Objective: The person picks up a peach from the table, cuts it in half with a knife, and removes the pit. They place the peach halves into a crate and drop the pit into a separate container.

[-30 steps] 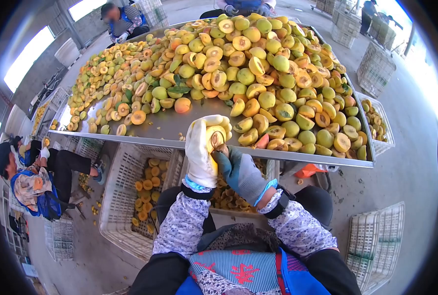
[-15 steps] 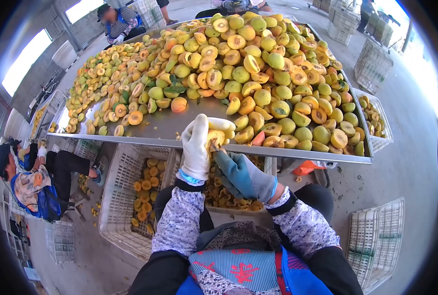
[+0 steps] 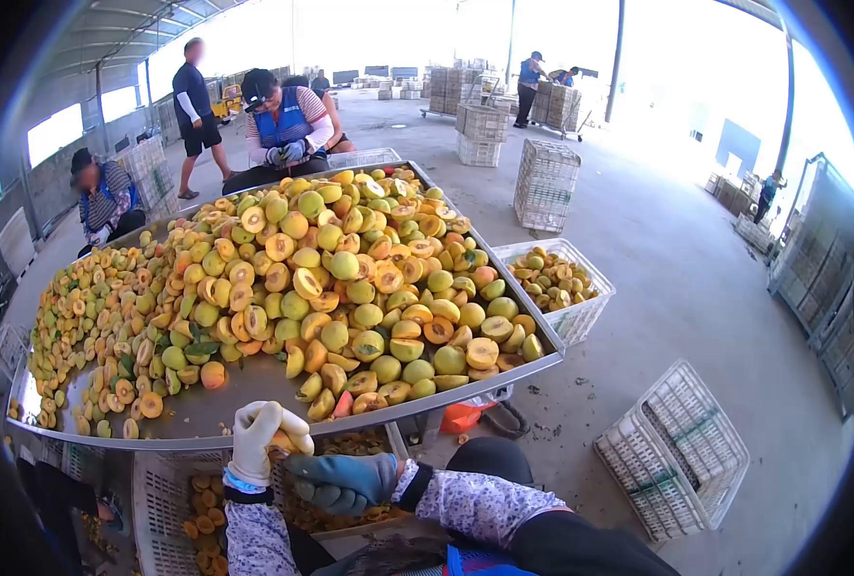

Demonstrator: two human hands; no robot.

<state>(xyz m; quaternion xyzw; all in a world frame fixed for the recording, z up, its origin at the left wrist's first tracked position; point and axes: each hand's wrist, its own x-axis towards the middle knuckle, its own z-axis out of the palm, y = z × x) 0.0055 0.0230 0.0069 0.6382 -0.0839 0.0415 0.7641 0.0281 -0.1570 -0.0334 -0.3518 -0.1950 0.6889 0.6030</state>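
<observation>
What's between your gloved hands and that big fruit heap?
In the head view, only a bare strip of the metal table separates the heap from the left hand, gripping a fruit, and the right hand.

Concrete floor [image 3: 681, 278], stacked white crates [image 3: 545, 182], metal roof [image 3: 130, 29], bright daylight

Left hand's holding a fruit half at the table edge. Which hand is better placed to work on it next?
Right, probably. The left hand is closed round the fruit half just below the table rim, so it is occupied. The right hand sits right beside the fruit.
</observation>
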